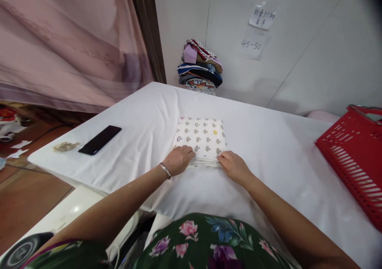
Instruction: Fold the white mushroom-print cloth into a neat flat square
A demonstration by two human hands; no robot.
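Note:
A folded white cloth (pixel 201 135) printed with grey mushroom shapes, a few in yellow and purple, lies flat on the white-covered table (pixel 262 141). Its folded layers show along the near edge. At the near left corner my left hand (pixel 180 159), with a bracelet at the wrist, is closed, fingers bent over the cloth's edge. My right hand (pixel 234 166) pinches the near right corner between thumb and fingers. Both hands rest low, on either side of the cloth's front edge.
A black phone (pixel 100 140) and a beige hair tie (pixel 65 146) lie at the left. On the right stands a red plastic basket (pixel 352 153). Folded clothes (pixel 199 68) are stacked beyond the far edge, by the wall. A pink curtain (pixel 74 42) hangs at left.

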